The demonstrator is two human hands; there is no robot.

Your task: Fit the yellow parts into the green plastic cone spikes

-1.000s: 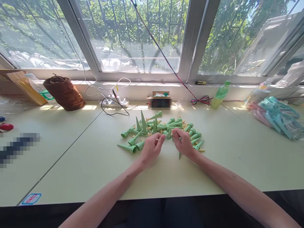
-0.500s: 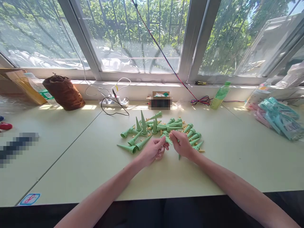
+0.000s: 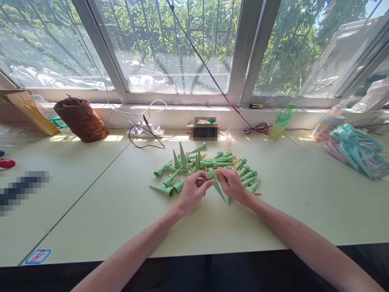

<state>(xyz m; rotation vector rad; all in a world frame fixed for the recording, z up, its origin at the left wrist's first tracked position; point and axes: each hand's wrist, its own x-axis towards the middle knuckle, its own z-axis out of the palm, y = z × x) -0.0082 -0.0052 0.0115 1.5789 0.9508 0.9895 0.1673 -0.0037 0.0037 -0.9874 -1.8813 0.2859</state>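
Observation:
A heap of green plastic cone spikes (image 3: 182, 162) lies on the pale table (image 3: 121, 211), mixed with small yellow bits. Both hands meet at the heap's near edge. My left hand (image 3: 192, 192) is closed, its fingertips pinched at the wide end of one green cone spike (image 3: 216, 184). My right hand (image 3: 233, 184) is also closed and grips that same spike from the right, with the spike's tip pointing down towards me. A second spike tip shows just below my right hand.
A brown cloth bag (image 3: 80, 118) and a water bottle (image 3: 48, 113) stand at the back left. A power strip (image 3: 146, 130) with cables, a small box (image 3: 204, 129) and a green bottle (image 3: 281, 121) line the window ledge. Teal packets (image 3: 355, 150) lie at the right.
The green spike between my hands has turned, so its tip now points down towards me. My left hand shifted slightly up to its wide end. The heap has not moved.

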